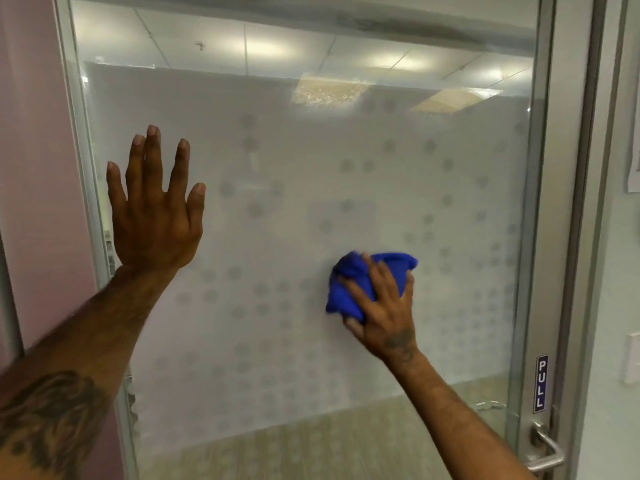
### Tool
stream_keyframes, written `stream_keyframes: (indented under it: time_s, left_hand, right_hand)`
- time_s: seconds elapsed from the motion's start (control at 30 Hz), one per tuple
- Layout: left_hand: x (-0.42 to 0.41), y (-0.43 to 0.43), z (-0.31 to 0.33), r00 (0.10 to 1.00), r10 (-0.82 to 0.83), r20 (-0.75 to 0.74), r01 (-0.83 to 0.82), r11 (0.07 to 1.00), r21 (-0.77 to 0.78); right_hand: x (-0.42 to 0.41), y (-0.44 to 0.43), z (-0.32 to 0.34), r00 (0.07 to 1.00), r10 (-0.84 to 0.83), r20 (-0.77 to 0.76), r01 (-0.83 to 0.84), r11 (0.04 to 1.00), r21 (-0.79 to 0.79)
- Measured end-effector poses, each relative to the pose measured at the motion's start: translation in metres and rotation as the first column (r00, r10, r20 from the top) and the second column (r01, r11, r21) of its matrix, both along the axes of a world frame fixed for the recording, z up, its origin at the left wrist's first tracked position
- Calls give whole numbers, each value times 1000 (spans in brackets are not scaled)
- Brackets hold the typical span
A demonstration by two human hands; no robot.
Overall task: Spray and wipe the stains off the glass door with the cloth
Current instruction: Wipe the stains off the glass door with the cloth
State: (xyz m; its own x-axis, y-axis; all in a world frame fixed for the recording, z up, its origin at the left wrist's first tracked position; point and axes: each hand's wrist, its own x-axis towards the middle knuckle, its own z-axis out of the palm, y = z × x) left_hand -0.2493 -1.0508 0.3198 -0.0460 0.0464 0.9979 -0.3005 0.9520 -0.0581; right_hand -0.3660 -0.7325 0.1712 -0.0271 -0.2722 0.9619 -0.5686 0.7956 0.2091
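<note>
The glass door [277,161] fills the view, with a frosted band patterned in grey dots across its middle. A bunched blue cloth [349,282] is pressed against the glass right of centre, and my right hand [384,306] lies spread over it, holding it to the pane. My left hand [154,209] is open with fingers apart, flat against or just in front of the glass near the door's left edge; it holds nothing. No spray bottle is in view.
A metal door frame [543,237] runs down the right side with a blue PULL label [541,384] and a lever handle [545,452] below it. A pink wall [38,168] stands at the left. A white wall plate [632,358] is at the far right.
</note>
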Motion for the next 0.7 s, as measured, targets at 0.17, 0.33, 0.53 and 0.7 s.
stream_keyframes:
  time_s: [0.17,0.33,0.53,0.7]
  left_hand:
    - [-1,0,0,1000,10,-8,-10,1000,-6]
    - [0,0,1,1000,17,11,-17,1000,0]
    - [1,0,1,1000,9,14,-9,1000,-6]
    - [1,0,1,1000,18,8,-18,1000,-9]
  right_hand:
    - [24,-59,86,960,111,256,71,791,-608]
    - [38,-101,68,996,86,17,-80,973,-215]
    - [17,-50,23,988,104,-114,-84,982,170]
    - [14,-46,73,994,45,103,-10,947,-320]
